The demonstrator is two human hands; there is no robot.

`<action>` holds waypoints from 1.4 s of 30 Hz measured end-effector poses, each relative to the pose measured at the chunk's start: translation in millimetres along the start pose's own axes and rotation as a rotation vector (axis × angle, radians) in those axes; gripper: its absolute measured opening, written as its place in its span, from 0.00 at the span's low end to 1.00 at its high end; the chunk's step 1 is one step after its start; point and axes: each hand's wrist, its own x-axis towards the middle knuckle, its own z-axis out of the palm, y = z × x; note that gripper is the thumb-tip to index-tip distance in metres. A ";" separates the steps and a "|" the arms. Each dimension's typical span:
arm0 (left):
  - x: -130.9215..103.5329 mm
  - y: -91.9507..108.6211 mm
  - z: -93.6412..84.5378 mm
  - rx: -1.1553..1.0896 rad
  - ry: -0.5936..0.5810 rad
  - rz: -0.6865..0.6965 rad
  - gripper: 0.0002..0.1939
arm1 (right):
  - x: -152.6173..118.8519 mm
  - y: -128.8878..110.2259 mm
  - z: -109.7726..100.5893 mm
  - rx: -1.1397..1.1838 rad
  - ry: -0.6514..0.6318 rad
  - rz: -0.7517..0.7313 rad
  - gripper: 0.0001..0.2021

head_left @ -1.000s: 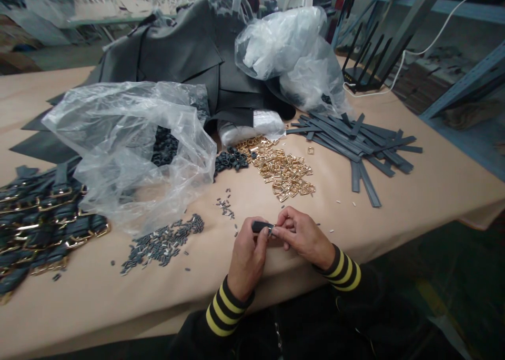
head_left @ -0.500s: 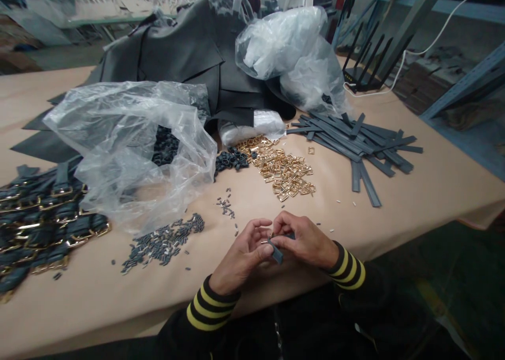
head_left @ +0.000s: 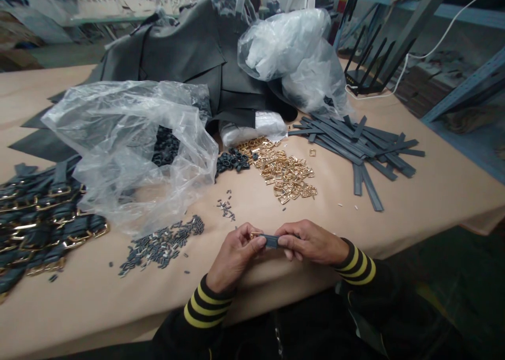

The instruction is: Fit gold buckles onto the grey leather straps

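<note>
Hands spread a bit, short dark strap [head_left: 271, 240] swung level between them

Since the half-second-ago frame: left hand [head_left: 235, 255] out to its own side, right hand [head_left: 311, 241] slightly the other way; strap no longer hangs down past the fingers. Piles on table [head_left: 138, 302] look the same.

Strap location: above the table's near edge, stretched between both thumbs. Left fingers: thumb and forefinger closed to a narrow pinch at one strap end, gold buckle [head_left: 255, 235] poking out there. Right fingers: thumb and forefinger pinching the other end, rest curled under, partly hidden. Can't tell whether the strap runs through the buckle; fingers cover it.

Doing it well, my judgement: pinch close to the buckle so it can't twist, keep strap edges lined up, pull evenly, thumbs flat so the face doesn't crease.

Materials: strap looks matte, leather-like, flat, narrow. Loose strips [head_left: 359, 144], same grey-black, straight, criss-crossed. Buckle heap [head_left: 290, 173]: shiny gold metal, open rectangular frames. Dark loops [head_left: 232, 161]: small, rounded. Tiny grey pieces [head_left: 158, 247]: short, stubby, some with pale glints. Buckled straps [head_left: 59, 226]: folded, glossier, gold frames showing. Plastic bag [head_left: 118, 123]: clear, crumpled.
</note>
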 end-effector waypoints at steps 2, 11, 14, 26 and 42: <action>1.1 -1.6 0.3 0.006 0.015 0.018 0.12 | 2.2 0.1 -1.7 -0.019 -0.006 -0.012 0.14; 8.4 10.8 -5.3 -0.012 -0.060 -0.017 0.12 | 14.7 -11.7 -2.9 -0.386 0.117 -0.110 0.06; 11.6 15.2 -9.8 0.085 -0.105 -0.053 0.13 | 22.1 -19.3 -8.3 -0.571 0.129 -0.131 0.05; 21.6 6.4 -13.5 0.119 0.140 0.043 0.13 | 153.2 -52.2 -50.0 -1.125 0.428 -0.055 0.10; 22.1 6.2 -10.9 0.098 0.174 0.084 0.13 | 130.4 -55.0 -47.3 -1.043 0.378 -0.050 0.04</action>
